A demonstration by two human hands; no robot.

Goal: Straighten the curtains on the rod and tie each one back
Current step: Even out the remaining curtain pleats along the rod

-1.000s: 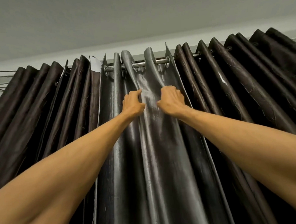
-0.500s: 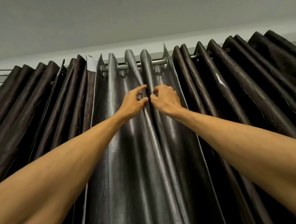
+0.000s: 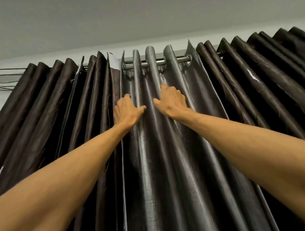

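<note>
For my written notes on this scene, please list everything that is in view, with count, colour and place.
grey curtain: one, shiny grey, middle, hung on the rod by eyelets.
brown curtains: at least two, dark brown, pleated, left and right of the grey one.
rod: one, silver metal, along the top.
cables: several, dark, far left.
ceiling: one, grey, above.
left hand: one, grips a grey fold.
right hand: one, grips the neighbouring fold.
</note>
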